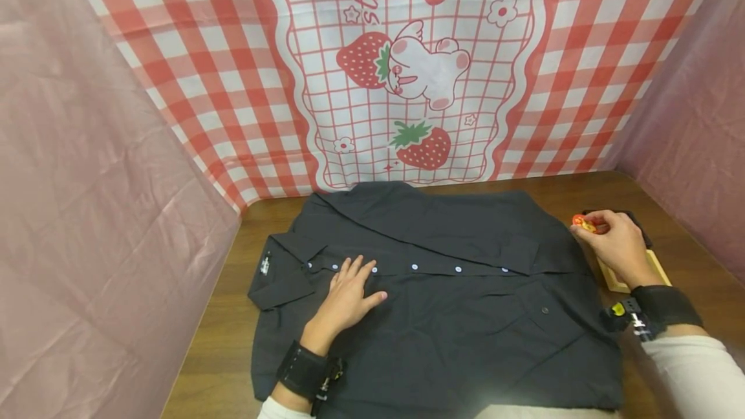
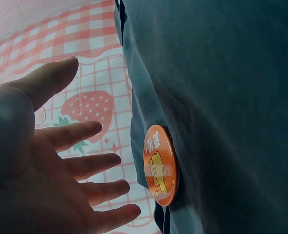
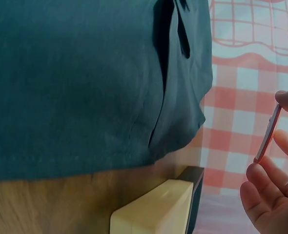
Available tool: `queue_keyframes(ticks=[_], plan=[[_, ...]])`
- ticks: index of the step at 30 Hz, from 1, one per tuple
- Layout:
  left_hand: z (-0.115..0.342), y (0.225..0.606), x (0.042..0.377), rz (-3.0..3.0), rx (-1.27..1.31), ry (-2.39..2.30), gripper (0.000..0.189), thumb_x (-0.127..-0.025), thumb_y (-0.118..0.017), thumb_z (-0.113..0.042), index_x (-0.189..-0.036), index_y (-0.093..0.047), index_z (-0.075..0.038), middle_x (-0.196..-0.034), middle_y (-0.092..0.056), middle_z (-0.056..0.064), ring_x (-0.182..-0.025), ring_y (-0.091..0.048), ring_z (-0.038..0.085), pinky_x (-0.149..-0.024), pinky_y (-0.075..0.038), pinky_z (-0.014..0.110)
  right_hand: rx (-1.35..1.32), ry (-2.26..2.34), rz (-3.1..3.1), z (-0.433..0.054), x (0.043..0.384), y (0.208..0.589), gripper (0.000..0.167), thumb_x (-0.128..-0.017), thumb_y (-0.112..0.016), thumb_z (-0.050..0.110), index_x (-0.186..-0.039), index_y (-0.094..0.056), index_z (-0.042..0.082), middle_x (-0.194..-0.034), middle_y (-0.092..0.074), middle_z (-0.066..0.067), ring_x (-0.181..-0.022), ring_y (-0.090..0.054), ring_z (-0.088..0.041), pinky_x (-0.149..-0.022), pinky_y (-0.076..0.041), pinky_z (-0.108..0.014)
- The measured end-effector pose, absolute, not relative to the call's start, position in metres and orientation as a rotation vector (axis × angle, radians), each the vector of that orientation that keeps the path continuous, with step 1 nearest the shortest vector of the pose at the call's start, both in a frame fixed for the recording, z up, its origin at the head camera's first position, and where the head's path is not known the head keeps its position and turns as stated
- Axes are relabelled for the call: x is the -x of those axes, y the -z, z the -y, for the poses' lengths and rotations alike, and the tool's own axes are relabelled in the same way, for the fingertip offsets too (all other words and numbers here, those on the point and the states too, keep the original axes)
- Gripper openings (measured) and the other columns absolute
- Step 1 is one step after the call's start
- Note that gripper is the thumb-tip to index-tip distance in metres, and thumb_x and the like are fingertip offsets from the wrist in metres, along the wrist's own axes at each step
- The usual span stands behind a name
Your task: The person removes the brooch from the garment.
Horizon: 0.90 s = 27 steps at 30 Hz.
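the right hand (image 1: 621, 246) pinches a round badge (image 1: 584, 223) near the shirt's (image 1: 442, 328) hem end, disc edge-on in the right wrist view. well apart, the left hand (image 1: 348, 295), fingers spread, is over the shirt's buttons (image 1: 414, 266), nearer a 2nd badge (image 2: 161, 165) on the shirt.

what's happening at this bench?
Someone has a dark shirt laid out on a wooden table. Their right hand pinches a thin red-and-yellow badge near the shirt's right end, by a pale box. Their left hand is over the shirt by the button row, fingers spread. The left wrist view shows an orange badge against the shirt's fabric; how it's attached isn't visible.
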<state>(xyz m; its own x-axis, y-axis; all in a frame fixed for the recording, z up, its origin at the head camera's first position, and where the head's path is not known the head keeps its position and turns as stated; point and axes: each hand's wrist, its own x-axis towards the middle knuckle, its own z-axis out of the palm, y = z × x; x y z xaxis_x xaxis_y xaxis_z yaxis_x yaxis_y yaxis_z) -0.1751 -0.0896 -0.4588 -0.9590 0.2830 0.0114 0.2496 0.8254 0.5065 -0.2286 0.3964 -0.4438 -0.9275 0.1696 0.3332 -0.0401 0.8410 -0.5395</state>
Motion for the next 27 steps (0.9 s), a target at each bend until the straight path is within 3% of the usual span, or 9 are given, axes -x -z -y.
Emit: queue_keyframes(ticks=[15, 27], plan=[[0.090, 0.459, 0.175, -2.935, -0.433, -0.807, 0.064, -0.089, -0.068, -0.038, -0.143, -0.047, -0.011, -0.154, -0.037, 0.021, -0.146, -0.025, 0.045, -0.113, -0.024, 0.065, 0.137, -0.793, 2.690, -0.417, 0.232, 0.450, 0.048, -0.094, -0.062, 0.033, -0.114, -0.058, -0.010, -0.104, -0.055, -0.030, -0.090, -0.051, -0.039, -0.067, -0.036, -0.038], [0.090, 0.459, 0.175, -2.930, -0.444, -0.819, 0.064, -0.090, -0.067, -0.038, -0.144, -0.047, -0.011, -0.154, -0.037, 0.021, -0.146, -0.024, 0.044, -0.113, -0.024, 0.065, 0.196, -0.793, 2.686, -0.435, 0.240, 0.447, 0.050, -0.094, -0.062, 0.035, -0.114, -0.059, -0.010, -0.106, -0.061, -0.034, -0.083, -0.055, -0.036, -0.064, -0.037, -0.033]])
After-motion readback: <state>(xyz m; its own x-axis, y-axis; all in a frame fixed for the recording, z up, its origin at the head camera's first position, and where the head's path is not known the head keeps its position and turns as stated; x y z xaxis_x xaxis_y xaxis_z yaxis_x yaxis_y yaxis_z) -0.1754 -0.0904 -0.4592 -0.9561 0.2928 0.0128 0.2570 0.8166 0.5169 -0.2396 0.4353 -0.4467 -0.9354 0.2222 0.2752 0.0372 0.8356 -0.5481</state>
